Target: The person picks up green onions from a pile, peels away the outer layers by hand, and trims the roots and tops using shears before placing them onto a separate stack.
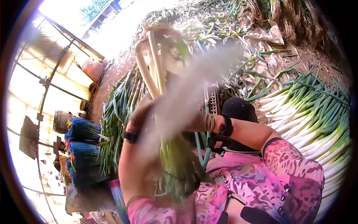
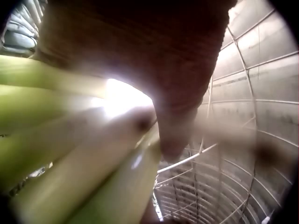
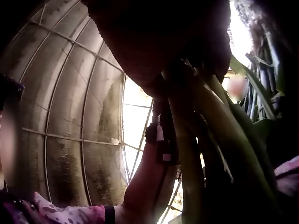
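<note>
A bundle of green onions (image 1: 154, 71) stands upright in front of the person, with pale stalks above and green leaves hanging below. The left hand (image 1: 141, 114), in a brown glove, grips its stalks; in the left wrist view this hand (image 2: 135, 46) curls over thick stalks (image 2: 70, 177). The gloved right hand (image 1: 201, 122) is partly behind a blurred whitish streak (image 1: 186, 89), whose nature I cannot tell. From the right wrist view, the right hand (image 3: 163, 42) is dark and closed round stalks (image 3: 224, 126); its fingertips are hidden.
White-stemmed onions (image 1: 298, 123) lie in rows at the right. Loose leaves (image 1: 209, 26) and root-ended bunches (image 1: 294, 18) cover the ground at the back. Leafy onions (image 1: 117, 115) and blue-wrapped bundles (image 1: 84, 153) are at the left. A brown crate (image 1: 213, 100) stands behind the right hand.
</note>
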Motion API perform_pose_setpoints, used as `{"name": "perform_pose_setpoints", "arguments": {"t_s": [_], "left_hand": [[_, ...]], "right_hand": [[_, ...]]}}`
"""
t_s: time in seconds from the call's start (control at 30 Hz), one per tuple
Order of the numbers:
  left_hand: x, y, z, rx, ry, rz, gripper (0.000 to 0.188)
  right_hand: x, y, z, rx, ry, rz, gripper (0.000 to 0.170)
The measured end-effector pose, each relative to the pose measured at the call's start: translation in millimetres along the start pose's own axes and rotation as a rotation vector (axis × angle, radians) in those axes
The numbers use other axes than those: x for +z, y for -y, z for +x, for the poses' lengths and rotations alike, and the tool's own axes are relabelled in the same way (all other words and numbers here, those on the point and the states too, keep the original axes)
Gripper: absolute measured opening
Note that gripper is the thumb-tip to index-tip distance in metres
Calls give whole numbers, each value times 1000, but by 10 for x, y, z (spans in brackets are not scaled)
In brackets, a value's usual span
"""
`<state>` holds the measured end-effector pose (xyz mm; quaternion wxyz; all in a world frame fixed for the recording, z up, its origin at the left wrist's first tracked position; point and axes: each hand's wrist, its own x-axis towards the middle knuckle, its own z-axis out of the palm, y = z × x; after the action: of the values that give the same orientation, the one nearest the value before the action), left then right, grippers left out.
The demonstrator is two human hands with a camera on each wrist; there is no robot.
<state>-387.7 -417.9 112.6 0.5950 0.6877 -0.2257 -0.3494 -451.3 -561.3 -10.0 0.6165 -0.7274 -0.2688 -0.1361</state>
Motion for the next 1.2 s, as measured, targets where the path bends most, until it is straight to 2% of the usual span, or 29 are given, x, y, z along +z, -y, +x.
{"name": "perform_pose_setpoints", "arguments": {"t_s": [0.03,0.1,0.13,0.2,0.27,0.33,0.37,0.4,0.5,0.53,0.57,0.63,0.73,0.8,0.83,0.87,0.9,0.97,1.0,1.03,1.1,1.13,1.2], "left_hand": [[-6,4,-48,3,-24,6,60],[-3,183,-75,-26,-154,317,46],[157,133,-148,-52,-203,216,32],[87,221,-153,-79,-188,85,28],[-80,284,-205,-148,-225,57,26],[23,343,-358,359,-286,574,25],[119,267,-471,185,-258,275,25],[391,-33,-609,18,-282,-28,25],[-24,528,-315,-101,-86,-93,34],[73,483,-328,-108,-55,51,46],[171,490,-311,-29,25,20,49],[346,385,-418,-60,-2,-132,50],[151,757,-426,-20,-52,-79,45],[50,1002,-520,-17,-120,5,41],[12,1013,-530,-23,-160,21,40],[-27,1021,-539,-31,-199,37,38],[-61,1017,-555,-55,-233,11,37],[-30,1132,-577,-108,-306,-81,35],[2,1125,-522,-129,-310,-66,36],[42,1142,-470,-99,-300,-69,37],[187,1117,-388,-40,-287,-64,38],[268,1065,-402,27,-237,-48,41],[210,1150,-440,-19,-233,-9,43]], "right_hand": [[44,20,10,38,29,-72,57],[-74,527,31,118,114,-418,52],[28,516,86,209,169,-465,46],[138,142,64,105,153,-396,50],[76,82,19,-35,56,-344,54],[-209,266,-53,-219,-113,-297,59],[-270,319,49,-276,-285,-375,57],[-307,368,189,-324,-459,-448,55],[-547,470,772,-482,-992,-660,50],[-654,445,894,-472,-1030,-731,48],[-760,422,1015,-461,-1070,-801,46],[-949,247,1127,-315,-860,-942,40],[-1434,-266,1258,-76,-554,-1104,32],[-1971,-400,1359,139,-506,-976,26],[-2224,-313,1377,216,-537,-826,23],[-2387,-188,1349,249,-562,-633,21],[-2423,-61,1277,195,-504,-441,18],[-2071,-14,1061,33,-202,-246,14],[-1734,14,934,-38,-30,-362,13],[-1380,65,840,-51,100,-656,14],[-631,269,664,-202,350,-1238,16],[-436,252,576,114,348,-1160,17],[-448,0,617,37,182,-1185,23]]}}
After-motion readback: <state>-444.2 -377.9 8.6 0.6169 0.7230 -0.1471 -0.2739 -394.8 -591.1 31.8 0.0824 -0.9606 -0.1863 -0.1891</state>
